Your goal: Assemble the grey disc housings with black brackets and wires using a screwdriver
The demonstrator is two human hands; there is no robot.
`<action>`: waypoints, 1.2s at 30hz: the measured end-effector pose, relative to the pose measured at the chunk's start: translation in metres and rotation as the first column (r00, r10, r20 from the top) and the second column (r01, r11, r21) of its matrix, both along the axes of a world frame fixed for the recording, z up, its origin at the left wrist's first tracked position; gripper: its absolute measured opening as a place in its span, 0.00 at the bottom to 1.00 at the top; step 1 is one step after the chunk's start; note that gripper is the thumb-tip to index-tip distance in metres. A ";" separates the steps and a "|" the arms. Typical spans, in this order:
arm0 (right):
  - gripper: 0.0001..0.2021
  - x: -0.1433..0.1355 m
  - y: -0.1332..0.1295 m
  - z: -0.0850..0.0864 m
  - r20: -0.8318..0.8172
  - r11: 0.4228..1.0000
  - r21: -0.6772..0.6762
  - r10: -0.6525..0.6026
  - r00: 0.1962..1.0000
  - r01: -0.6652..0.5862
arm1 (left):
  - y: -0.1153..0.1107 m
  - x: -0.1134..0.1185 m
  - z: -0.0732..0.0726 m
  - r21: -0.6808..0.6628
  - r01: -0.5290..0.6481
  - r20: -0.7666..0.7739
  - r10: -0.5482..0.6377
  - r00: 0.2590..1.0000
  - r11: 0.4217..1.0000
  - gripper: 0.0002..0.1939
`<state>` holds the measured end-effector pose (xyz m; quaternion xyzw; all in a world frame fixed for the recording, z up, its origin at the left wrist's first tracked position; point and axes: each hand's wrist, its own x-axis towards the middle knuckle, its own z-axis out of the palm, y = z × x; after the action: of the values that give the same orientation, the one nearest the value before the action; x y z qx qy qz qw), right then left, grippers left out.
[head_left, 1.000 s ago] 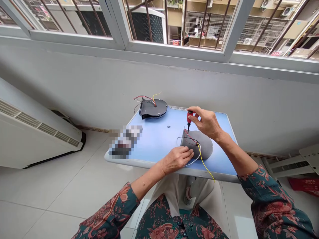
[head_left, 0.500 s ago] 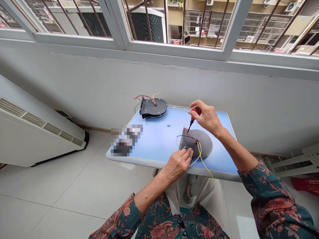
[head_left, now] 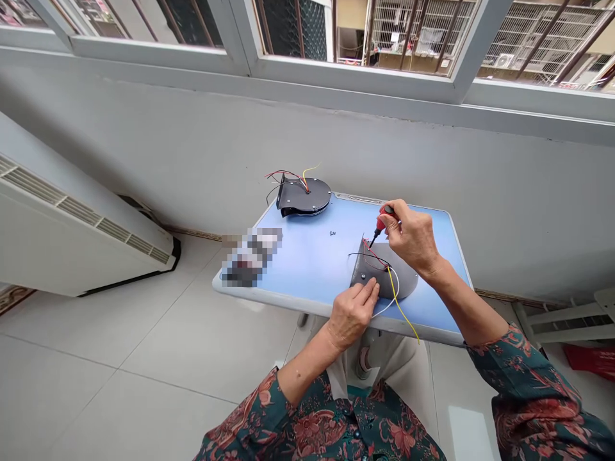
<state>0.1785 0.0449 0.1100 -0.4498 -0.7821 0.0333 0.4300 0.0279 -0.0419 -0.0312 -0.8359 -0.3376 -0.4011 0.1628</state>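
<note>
My left hand (head_left: 354, 310), closure hidden, presumably steadies the grey, rounded, metal-looking housing (head_left: 407, 270) nearside while my right hand (head_left: 413, 237) grips the red-handled, black-shafted screwdriver (head_left: 380, 224) at the far-left corner.

The left arm (head_left: 311, 370) is extended forward and slanted inward, its forearm bared below the elbow. The left hand (head_left: 353, 312) is laid low with the palm turned down, the fingers (head_left: 369, 292) stretched forward and pressed down at the tips. The right arm (head_left: 473, 312) is angled inward from the opposite side, its forearm likewise bared. The right hand (head_left: 412, 234) is raised higher and farther forward than the left, with thumb (head_left: 394, 229) and fingers drawn together in a pinch grip.
</note>
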 end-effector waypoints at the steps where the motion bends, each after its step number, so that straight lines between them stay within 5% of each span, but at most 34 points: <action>1: 0.05 0.001 -0.005 0.004 -0.037 1.000 0.006 -0.002 0.999 0.002 | 0.000 0.000 -0.001 -0.003 0.001 0.006 -0.001 1.000 1.000 0.11; 6: 0.08 0.007 -0.048 0.029 -0.344 0.991 0.095 -0.052 0.938 0.090 | 0.001 0.000 -0.003 -0.021 -0.002 0.041 0.003 0.999 1.000 0.10; 10: 0.08 0.003 -0.072 0.023 -0.191 0.995 0.089 -0.029 0.981 0.046 | 0.001 0.001 -0.004 -0.025 -0.015 0.053 0.017 0.998 1.000 0.11; 17: 0.08 -0.006 -0.064 0.001 -0.031 0.992 0.118 -0.040 0.999 0.043 | 0.002 0.001 -0.004 -0.052 0.003 0.056 0.000 0.998 0.999 0.10; 36: 0.07 -0.011 -0.065 0.008 -0.021 0.986 0.160 -0.034 0.999 0.036 | 0.003 0.001 -0.006 -0.073 0.023 0.054 -0.019 0.998 0.997 0.10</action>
<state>0.1677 -0.0205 0.1179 -0.4271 -0.7703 -0.0333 0.4723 0.0289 -0.0389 -0.0377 -0.8337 -0.3477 -0.4123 0.1186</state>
